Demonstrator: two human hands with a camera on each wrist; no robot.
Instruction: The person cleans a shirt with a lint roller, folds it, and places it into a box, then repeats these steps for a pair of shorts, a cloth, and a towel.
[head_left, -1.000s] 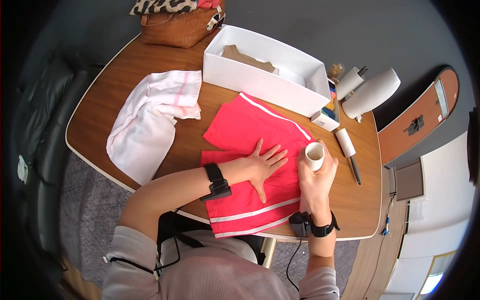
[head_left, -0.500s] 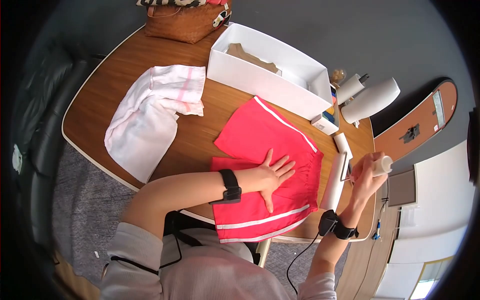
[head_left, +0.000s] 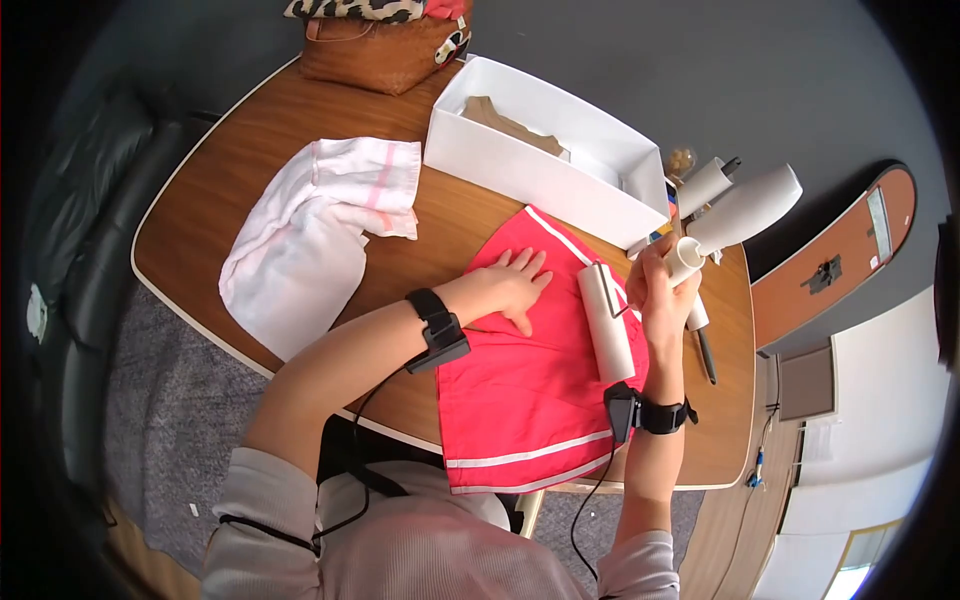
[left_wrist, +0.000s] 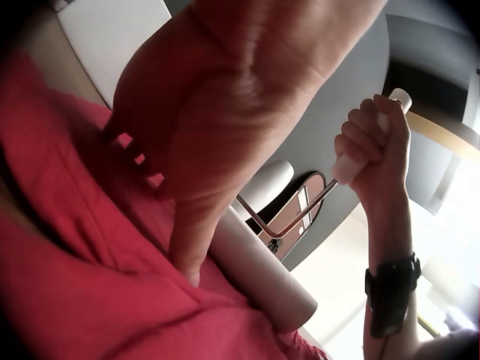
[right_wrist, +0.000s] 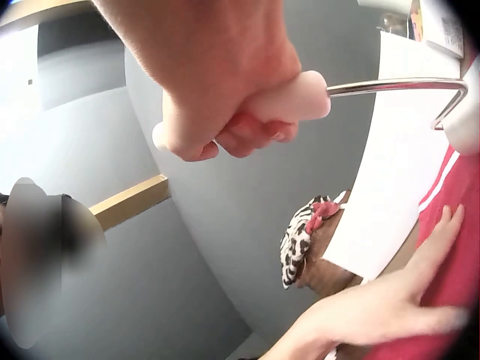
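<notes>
Red shorts point(head_left: 530, 400) with white side stripes lie spread on the table in front of me. My left hand point(head_left: 512, 290) presses on them, fingers spread, near the leg opening on their far half. In my right hand point(head_left: 662, 292) I grip the white handle point(right_wrist: 292, 101) of a lint roller point(head_left: 606, 325). A bent metal rod joins the handle to its wide white roll. In the head view the roll lies across the waist side of the shorts, to the right of my left hand. The left wrist view shows the roll point(left_wrist: 262, 281) right at the fabric.
A white box point(head_left: 530, 185) with a brown garment point(head_left: 510, 130) inside stands behind the shorts. To the left lies a crumpled white towel point(head_left: 290, 260). A smaller lint roller point(head_left: 706, 350) with a dark handle lies at the right, and a brown basket point(head_left: 385, 55) stands at the back.
The lint roller first swung right, off the shorts, then came back left over them with my right hand. My left hand has shifted away from me, towards the far half of the shorts.
</notes>
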